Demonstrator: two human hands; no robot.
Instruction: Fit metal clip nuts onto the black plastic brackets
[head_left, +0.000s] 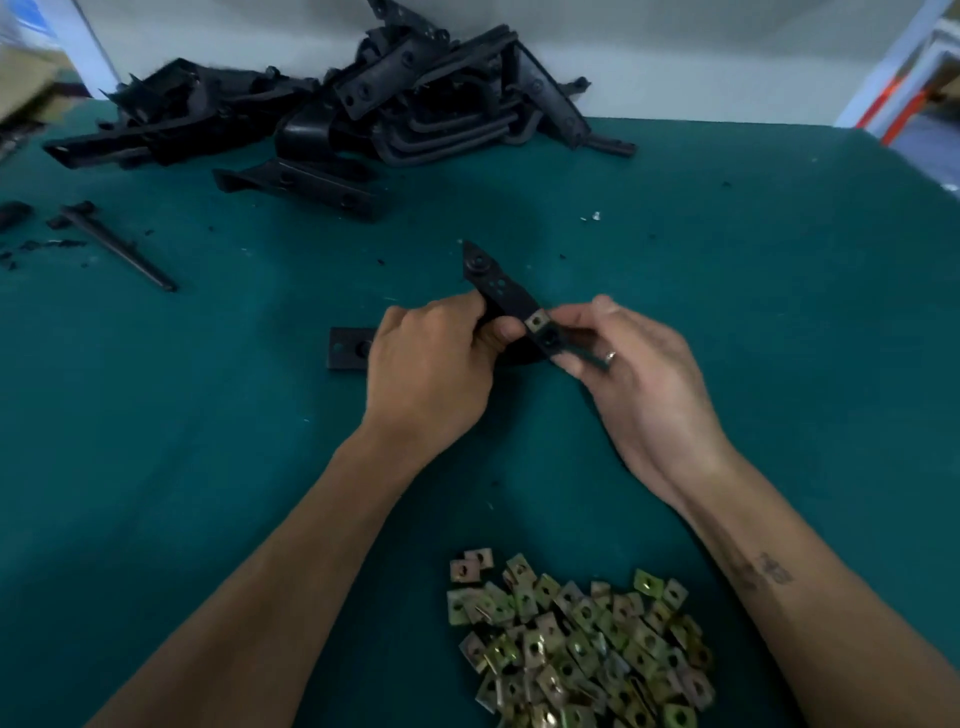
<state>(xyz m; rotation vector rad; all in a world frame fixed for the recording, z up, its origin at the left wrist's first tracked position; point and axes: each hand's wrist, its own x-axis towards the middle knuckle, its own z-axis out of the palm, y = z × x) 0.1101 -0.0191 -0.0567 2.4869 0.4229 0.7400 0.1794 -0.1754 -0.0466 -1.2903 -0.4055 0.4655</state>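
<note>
Two bare hands meet above the middle of a table (727, 291) covered in dark teal cloth, which runs back to a pale wall; a blurred opening with orange bars shows at the far right of the room.

Taking the held long black plastic bracket (501, 291) as the landmark: far to its left lies a thin black plastic rod (122, 252) among small black scraps. Behind it and to the left, against the wall, sits a heap of black plastic brackets (363, 104). Just left of it, partly hidden by the left hand, a small flat black plastic plate with holes (345, 348) rests on the cloth.

The left hand (431, 364) has its fingers curled round the bracket's middle, thumb pressed on its near side. The bracket slants from upper left to lower right, lifted off the cloth. The right hand (634, 358) grips its lower end, fingers bent beneath it, thumb tip touching a brass-coloured square metal clip nut (537, 322) seated on the bracket's edge. A ring (611, 356) sits on one right finger.

Near the person, below the bracket and slightly right, lies a pile of brass-coloured metal clip nuts (576, 644).

The dark marks on the right forearm cannot be read.
</note>
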